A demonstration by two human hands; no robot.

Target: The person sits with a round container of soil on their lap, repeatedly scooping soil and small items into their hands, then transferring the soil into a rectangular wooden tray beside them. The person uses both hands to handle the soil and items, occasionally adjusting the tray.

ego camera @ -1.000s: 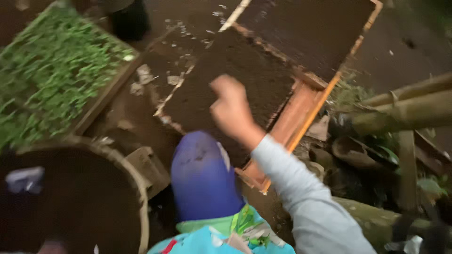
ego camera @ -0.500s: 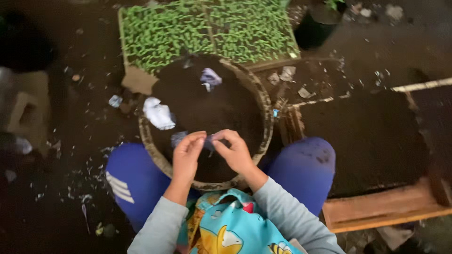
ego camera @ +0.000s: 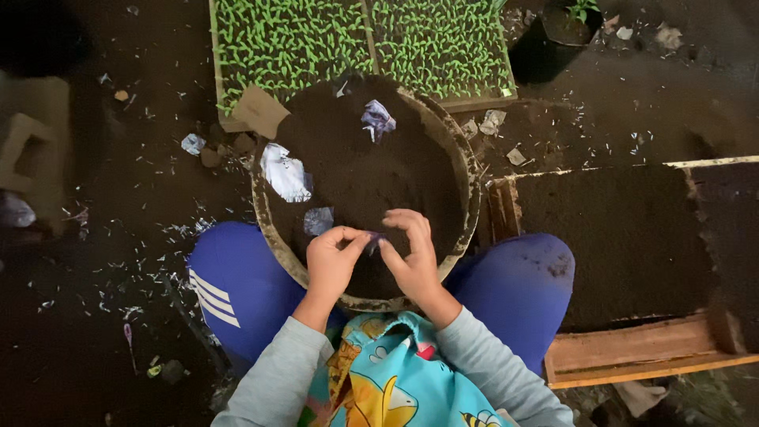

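Pinching one small packet point(ego camera: 371, 237), both hands' fingers point(ego camera: 353, 234) clamped; three wrappers point(ego camera: 285, 173) on soil basin point(ego camera: 471, 198).

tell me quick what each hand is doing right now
left hand: pinched shut on a small paper scrap over the soil basin
right hand: pinching the same scrap

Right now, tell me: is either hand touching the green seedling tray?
No: both the left hand and the right hand are over the round basin of dark soil, pinching a small scrap, apart from the seedling tray beyond.
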